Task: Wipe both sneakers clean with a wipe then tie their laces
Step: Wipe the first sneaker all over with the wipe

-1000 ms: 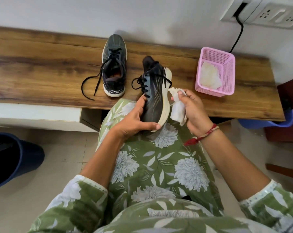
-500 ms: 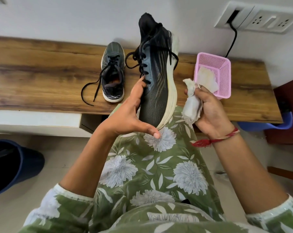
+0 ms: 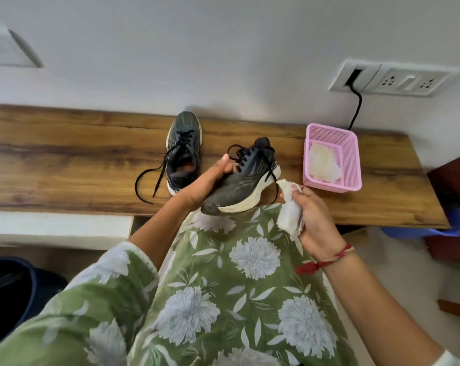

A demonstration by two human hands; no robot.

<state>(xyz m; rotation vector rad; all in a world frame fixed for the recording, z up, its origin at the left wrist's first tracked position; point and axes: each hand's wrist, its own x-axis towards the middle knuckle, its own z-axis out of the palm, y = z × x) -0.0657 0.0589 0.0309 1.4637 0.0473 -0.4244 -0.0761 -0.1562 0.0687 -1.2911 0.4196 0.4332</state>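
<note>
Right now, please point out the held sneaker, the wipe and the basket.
held sneaker [image 3: 239, 186]: head view, on its dark side.
wipe [image 3: 289, 215]: head view, on its bunched middle.
basket [image 3: 351, 165]: head view, on its right wall.

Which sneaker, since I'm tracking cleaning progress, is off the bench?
The sneaker in the left hand, tilted sideways; the other sneaker stands flat on the bench.

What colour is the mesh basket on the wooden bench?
The plastic mesh basket is pink; head view.

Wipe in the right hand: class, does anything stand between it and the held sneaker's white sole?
Only a loose lace of the sneaker dangles in the gap beside the wipe; nothing else does.
</note>
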